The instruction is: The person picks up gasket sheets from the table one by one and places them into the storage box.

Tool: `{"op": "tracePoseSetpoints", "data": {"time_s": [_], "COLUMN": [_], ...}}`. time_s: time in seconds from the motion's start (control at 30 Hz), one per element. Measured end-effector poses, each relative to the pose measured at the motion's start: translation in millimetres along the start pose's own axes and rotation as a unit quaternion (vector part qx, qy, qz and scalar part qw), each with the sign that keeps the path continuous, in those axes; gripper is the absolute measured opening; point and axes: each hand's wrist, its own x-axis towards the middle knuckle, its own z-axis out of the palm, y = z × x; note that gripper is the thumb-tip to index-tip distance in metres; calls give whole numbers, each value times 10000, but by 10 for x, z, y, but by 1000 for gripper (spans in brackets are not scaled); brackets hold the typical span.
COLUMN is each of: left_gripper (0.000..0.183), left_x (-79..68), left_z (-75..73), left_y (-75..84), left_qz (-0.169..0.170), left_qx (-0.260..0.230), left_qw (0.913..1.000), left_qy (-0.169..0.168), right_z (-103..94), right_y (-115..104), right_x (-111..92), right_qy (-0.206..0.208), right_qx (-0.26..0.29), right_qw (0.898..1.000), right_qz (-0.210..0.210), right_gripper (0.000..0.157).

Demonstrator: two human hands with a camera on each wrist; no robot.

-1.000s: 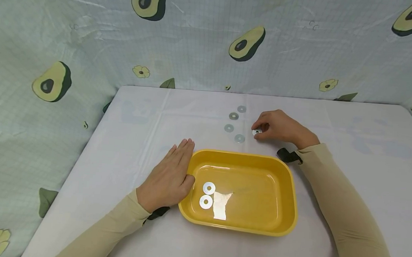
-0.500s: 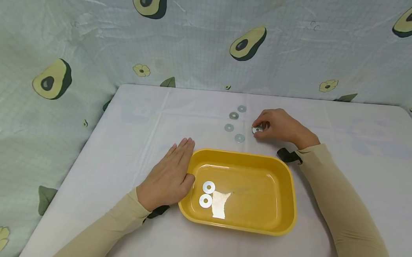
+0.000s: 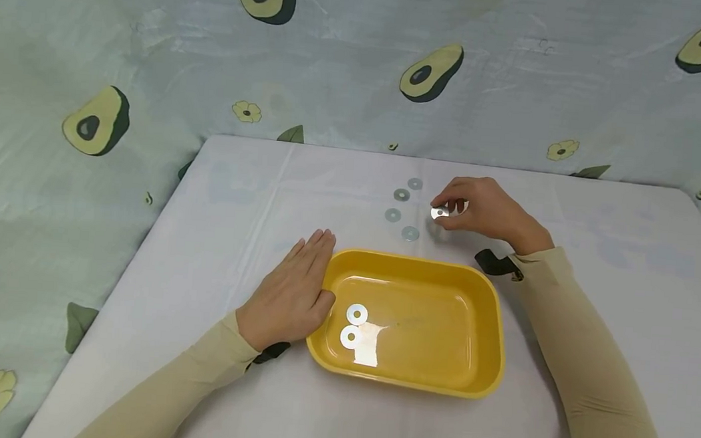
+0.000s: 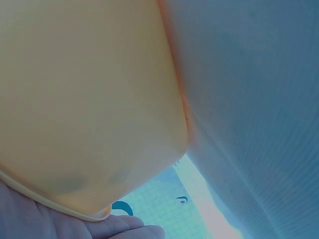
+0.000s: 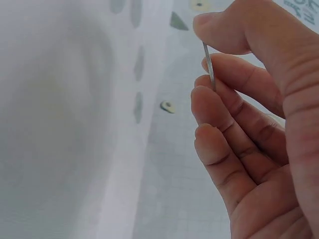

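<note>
Between thumb and fingers my right hand (image 3: 485,210) pinches a flat metal washer (image 3: 439,212), held just above the table; the right wrist view shows this washer (image 5: 209,66) edge-on. My left hand (image 3: 291,296) lies with straight fingers along the left rim of a yellow tray (image 3: 419,382). In the left wrist view its fingers (image 4: 119,226) touch the tray's rim from outside. Two washers lie flat in the tray, an upper washer (image 3: 357,314) and a lower washer (image 3: 350,337), beside a bright reflection. Left of my right hand, several washers lie spread on the table, the nearest washer (image 3: 410,233) among them.
A white cloth covers the table (image 3: 231,198). Behind it and at the left hangs a pale curtain (image 3: 348,58) printed with avocados. Dark wrist straps sit at both cuffs, the right strap (image 3: 495,263) close to the tray's back right corner.
My right hand has lifted the washer slightly off the table. The left hand stays at the tray's rim. The head view has tilted a little.
</note>
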Motion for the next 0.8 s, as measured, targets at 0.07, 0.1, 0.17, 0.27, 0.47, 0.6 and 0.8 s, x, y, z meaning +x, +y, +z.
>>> {"op": "tracePoseSetpoints", "data": {"time_s": [0.07, 0.1, 0.17, 0.27, 0.47, 0.6, 0.8], "left_gripper": [70, 70, 70, 70, 70, 70, 70], "left_x": [5, 6, 17, 20, 11, 12, 12], "left_z": [-13, -17, -20, -21, -31, -33, -28], "left_y": [-2, -4, 3, 7, 5, 3, -6], "left_qz": [-8, -18, -21, -44, -82, -59, -26], "left_qx": [-24, -31, -52, -46, 43, 67, 101], "left_qw": [10000, 10000, 9999, 9999, 9999, 9999, 9999], "left_qy": [-26, -50, -102, -141, -122, -95, -84], "right_z": [-42, -61, -100, -152, -265, -354, -470], "right_y": [-45, -69, -102, -150, -244, -310, -413], "right_x": [-8, -12, -40, -62, -106, -140, -164], "right_qy": [69, 101, 190, 320, 416, 487, 616], "right_qx": [24, 29, 38, 6, -264, -483, -594], "right_qw": [10000, 9999, 9998, 9989, 9953, 9920, 9844], "right_qz": [-27, -42, -106, -355, -836, -1060, -1540], "right_gripper": [20, 20, 20, 19, 18, 18, 21]}}
